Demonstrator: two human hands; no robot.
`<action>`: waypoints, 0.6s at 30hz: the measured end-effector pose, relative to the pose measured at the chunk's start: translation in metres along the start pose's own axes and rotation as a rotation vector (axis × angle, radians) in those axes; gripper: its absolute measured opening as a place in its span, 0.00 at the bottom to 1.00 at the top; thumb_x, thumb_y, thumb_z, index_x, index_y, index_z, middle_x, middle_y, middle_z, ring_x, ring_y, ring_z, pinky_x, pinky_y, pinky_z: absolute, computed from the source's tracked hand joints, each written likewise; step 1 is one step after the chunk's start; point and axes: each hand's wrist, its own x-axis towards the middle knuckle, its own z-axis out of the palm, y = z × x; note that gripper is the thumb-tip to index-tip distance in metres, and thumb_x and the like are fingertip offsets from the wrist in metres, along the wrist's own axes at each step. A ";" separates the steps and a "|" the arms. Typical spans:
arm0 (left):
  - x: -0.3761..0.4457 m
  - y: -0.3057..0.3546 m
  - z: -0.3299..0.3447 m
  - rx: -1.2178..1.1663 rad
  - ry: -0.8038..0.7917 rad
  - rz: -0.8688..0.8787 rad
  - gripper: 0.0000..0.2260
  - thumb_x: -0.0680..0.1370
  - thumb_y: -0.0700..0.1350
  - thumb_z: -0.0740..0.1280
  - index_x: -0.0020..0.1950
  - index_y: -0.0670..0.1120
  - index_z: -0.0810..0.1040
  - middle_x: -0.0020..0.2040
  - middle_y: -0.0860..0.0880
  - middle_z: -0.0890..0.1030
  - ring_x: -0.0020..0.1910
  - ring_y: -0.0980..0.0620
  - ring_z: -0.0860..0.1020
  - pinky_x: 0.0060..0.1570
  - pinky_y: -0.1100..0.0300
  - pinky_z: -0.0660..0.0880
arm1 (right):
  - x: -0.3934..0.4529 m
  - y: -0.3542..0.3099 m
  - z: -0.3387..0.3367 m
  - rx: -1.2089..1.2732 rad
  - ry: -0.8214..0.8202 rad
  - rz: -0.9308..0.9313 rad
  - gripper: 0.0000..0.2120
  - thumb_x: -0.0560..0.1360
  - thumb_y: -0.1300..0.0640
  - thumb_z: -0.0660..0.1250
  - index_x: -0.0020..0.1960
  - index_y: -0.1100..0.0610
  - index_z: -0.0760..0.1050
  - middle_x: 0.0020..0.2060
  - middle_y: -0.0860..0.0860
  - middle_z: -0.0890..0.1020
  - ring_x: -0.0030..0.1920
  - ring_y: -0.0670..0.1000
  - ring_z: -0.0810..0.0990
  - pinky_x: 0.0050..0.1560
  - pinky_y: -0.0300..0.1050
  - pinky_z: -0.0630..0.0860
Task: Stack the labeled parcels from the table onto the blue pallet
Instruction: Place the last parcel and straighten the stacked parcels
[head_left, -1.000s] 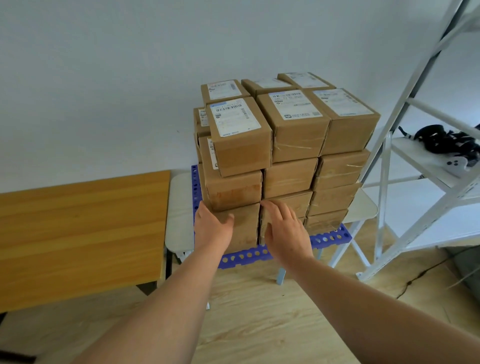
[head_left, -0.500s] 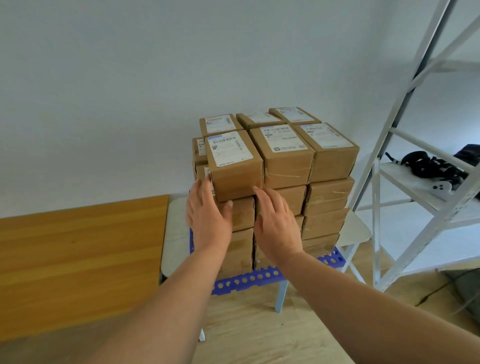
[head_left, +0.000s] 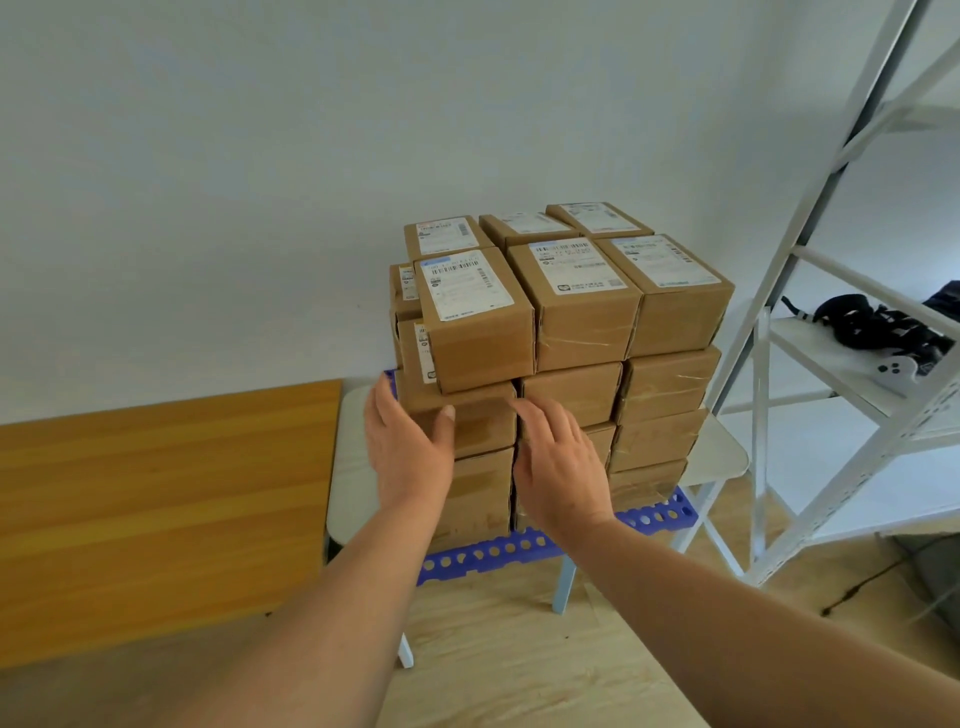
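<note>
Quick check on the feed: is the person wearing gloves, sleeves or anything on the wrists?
No. The left hand and right hand are bare, without gloves, rings, watch or wristband. Both forearms are uncovered as far as the frame shows; no sleeve is visible.

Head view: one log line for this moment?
left hand: open, on front-left parcel | right hand: open, against stack | blue pallet: loaded

Stacked parcels (head_left: 561, 332) on blue pallet (head_left: 519, 551), left hand (head_left: 410, 452) and right hand (head_left: 561, 467) (flat, fingers straight) against front boxes
</note>
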 end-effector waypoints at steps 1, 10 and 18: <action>-0.002 -0.004 0.000 -0.052 -0.023 -0.074 0.38 0.77 0.52 0.69 0.79 0.49 0.50 0.78 0.46 0.58 0.76 0.45 0.59 0.71 0.44 0.64 | -0.007 0.001 0.005 0.003 -0.037 0.028 0.23 0.76 0.63 0.60 0.70 0.54 0.68 0.64 0.51 0.75 0.62 0.51 0.75 0.62 0.47 0.75; -0.004 -0.014 0.011 -0.073 -0.180 -0.133 0.27 0.78 0.50 0.67 0.75 0.51 0.60 0.70 0.51 0.70 0.69 0.50 0.69 0.67 0.48 0.69 | -0.006 0.006 0.019 -0.001 -0.256 0.180 0.28 0.79 0.60 0.59 0.77 0.48 0.57 0.69 0.48 0.69 0.69 0.50 0.68 0.67 0.46 0.70; -0.006 -0.017 0.011 -0.137 -0.181 -0.074 0.30 0.77 0.58 0.66 0.75 0.53 0.59 0.71 0.52 0.69 0.69 0.51 0.68 0.67 0.49 0.70 | -0.011 0.012 0.021 0.039 -0.160 0.179 0.24 0.77 0.63 0.60 0.72 0.53 0.67 0.66 0.49 0.73 0.66 0.51 0.72 0.64 0.48 0.73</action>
